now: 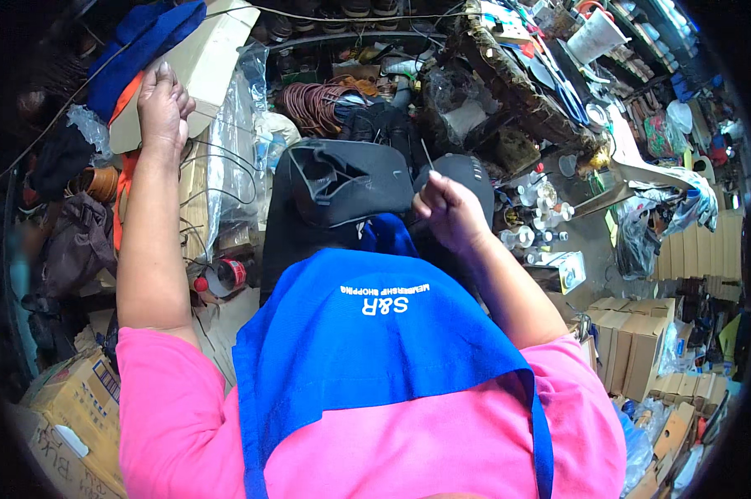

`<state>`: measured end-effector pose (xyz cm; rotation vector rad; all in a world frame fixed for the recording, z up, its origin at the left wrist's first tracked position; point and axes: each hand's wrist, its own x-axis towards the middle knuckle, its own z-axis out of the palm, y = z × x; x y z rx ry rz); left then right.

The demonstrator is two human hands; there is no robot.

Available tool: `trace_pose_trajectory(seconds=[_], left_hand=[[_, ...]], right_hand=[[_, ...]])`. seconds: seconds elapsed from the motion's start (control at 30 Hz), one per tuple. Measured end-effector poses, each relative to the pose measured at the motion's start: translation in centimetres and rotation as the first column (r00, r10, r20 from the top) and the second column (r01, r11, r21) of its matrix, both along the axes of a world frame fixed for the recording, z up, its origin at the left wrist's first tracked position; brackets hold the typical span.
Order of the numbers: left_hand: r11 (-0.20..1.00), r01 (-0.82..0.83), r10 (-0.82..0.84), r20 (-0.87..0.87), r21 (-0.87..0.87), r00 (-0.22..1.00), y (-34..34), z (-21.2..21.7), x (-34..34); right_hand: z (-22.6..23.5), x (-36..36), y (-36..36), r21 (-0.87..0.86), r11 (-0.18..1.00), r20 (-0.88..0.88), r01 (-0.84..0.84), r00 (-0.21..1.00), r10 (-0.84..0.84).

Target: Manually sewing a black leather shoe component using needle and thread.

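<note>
The left hand (163, 108) is raised at upper left, in front of a pale box (217, 62) and beside a blue cloth (147, 41). Its fingers are curled tight into the palm; whether anything lies inside them I cannot tell.

The right hand (449, 209) has its fingers pinched on a thin rod (427, 155), which sticks up from them toward the upper left. Just left of this hand, over the person's lap, lies a black piece (359, 200) with a hollow facing up; black strips cross inside the hollow. Whether the hand touches the piece is unclear.

Below the left forearm, a clear bottle (228, 273) with a red label and red cap lies on its side; its contents cannot be made out. A clear bag (459, 104) beyond the right hand has something pale in it.

To the right stands a cluster of small bottles (542, 218), mostly white, too small to read for contents. A white pail (598, 37) leans at upper right. A brown carton (80, 407) sits at lower left, its inside hidden, and cardboard boxes (633, 345) stand at right.
</note>
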<state>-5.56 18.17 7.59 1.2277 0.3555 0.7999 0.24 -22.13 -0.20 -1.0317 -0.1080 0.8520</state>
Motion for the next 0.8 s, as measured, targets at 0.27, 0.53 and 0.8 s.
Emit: trace_pose_trajectory(seconds=[0.27,0.53,0.8], left_hand=[[0.949,0.314,-0.314,-0.006,-0.019,0.949,-3.1,0.5,-2.2],[0.513,0.281,-0.537,0.048,0.811,0.842,-15.2,10.8,-2.1],[0.349,0.635,-0.755,-0.195,0.689,0.626,-22.5,13.5,6.2]], right_hand=[[0.5,-3.8,-3.0,-0.204,0.971,0.01,-0.127,0.991,0.132],[12.0,-1.1,-2.7,-0.057,0.996,0.897,-0.064,0.434,0.079],[21.1,1.6,-3.6,-0.27,0.934,0.961,0.236,0.004,0.277]])
